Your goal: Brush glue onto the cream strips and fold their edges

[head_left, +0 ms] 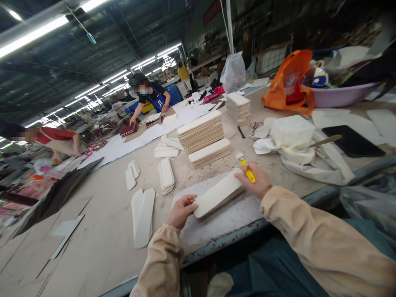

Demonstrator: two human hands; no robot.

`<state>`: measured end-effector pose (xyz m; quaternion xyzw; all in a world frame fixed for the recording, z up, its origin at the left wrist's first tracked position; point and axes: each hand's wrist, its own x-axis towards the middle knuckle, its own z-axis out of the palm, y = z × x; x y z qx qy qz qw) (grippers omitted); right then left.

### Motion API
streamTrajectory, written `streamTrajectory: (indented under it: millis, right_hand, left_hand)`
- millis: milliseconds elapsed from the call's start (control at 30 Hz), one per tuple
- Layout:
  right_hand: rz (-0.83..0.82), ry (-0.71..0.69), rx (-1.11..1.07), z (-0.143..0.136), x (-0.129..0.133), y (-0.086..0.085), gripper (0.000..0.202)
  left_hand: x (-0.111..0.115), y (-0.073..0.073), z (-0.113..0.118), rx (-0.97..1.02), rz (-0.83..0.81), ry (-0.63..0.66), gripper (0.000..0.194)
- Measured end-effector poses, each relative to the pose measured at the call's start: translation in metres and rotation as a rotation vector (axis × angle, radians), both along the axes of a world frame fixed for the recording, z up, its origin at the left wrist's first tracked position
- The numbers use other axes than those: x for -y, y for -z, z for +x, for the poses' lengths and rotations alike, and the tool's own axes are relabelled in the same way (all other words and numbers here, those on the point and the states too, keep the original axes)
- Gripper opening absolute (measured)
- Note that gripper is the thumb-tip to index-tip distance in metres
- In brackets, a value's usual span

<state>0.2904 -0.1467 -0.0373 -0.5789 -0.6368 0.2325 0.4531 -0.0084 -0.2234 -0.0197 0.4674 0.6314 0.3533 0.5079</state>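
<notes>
A long cream panel with rounded ends [218, 193] is held up at a tilt over a white sheet [229, 222] at the table's front edge. My left hand [183, 209] pinches its near left end between thumb and fingers. At the far right end, my right hand [255, 179] grips the panel and also keeps a yellow-handled brush [250, 173] in its fingers, bristles pointing up and away. Just beyond the panel stand tall stacks of similar cream panels [201, 132]. To the left lie a small pile of narrower pieces [166, 175] and two overlapping long pieces [144, 216].
On the right are a glue-like white tub with a wooden-handled brush [321, 142], a black tablet-like slab [352, 140], scissors [255, 127] and an orange bag [291, 82] beside a purple basin [343, 95]. A co-worker in a blue apron [156, 99] works across the table.
</notes>
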Motion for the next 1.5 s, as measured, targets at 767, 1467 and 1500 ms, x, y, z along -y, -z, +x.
streamTrajectory:
  millis: [767, 1467, 1500]
  right_hand:
    - [-0.11, -0.093, 0.365, -0.01, -0.003, 0.015, 0.018]
    - [-0.176, -0.141, 0.461, -0.009, -0.007, 0.022, 0.012]
    - [-0.175, -0.144, 0.463, -0.008, -0.007, 0.022, 0.012]
  left_hand:
    - [-0.007, 0.03, -0.007, -0.627, -0.051, -0.101, 0.023]
    - [-0.008, 0.024, -0.005, -0.808, 0.036, 0.061, 0.014]
    - [-0.009, 0.025, -0.005, -0.814, 0.037, 0.064, 0.015]
